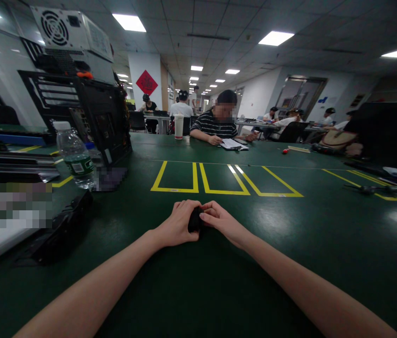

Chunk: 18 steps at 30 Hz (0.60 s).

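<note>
- The left hand (179, 224) is clamping a black part (194, 220) between thumb and fingers.
- The right hand (222, 221) is meeting its edge — whether it's gripping, I cannot tell.
- The part is staying low over the table (226, 291), nearside of the yellow tape (226, 192).
- Two-handed handling seems under way — the next move is probably needing a steady left hold.

Short of the far edge of the smooth green desk (156, 291), where a tall white cup (179, 127) stands near a striped-shirted person (212, 123), the bare left hand (177, 224) grips a small black object (194, 221), the bare right hand (225, 222) at its right side.
</note>
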Motion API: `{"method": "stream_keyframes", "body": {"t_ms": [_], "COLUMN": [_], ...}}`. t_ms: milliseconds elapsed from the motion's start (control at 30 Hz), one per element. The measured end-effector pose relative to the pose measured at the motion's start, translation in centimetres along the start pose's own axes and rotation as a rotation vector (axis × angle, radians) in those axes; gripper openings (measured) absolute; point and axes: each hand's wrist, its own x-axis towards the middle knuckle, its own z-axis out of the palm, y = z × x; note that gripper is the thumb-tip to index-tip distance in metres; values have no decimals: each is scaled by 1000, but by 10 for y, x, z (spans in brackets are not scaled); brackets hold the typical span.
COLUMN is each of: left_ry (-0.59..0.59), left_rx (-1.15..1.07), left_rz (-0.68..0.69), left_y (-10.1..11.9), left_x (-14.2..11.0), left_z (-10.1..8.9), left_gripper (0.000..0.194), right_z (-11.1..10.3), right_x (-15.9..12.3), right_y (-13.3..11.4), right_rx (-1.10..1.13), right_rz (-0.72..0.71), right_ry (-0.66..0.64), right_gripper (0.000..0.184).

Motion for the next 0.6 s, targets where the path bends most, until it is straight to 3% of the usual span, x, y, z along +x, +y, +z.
{"method": "stream_keyframes", "body": {"t_ms": [233, 400, 600], "left_ry": [-56, -15, 33], "left_rx": [-18, -14, 8], "left_rz": [7, 5, 13], "left_y": [7, 0, -4], "left_x": [-2, -1, 0], "left_z": [-10, -2, 6], "left_gripper": [50, 53, 57], "right_z": [-3, -3, 0], "right_x": [0, -3, 0], "right_y": [-3, -5, 1], "right_rx": [-35, -48, -8], "right_rz": [-10, -31, -41], "right_ry": [-46, -55, 13], "right_gripper": [26, 35, 27]}}
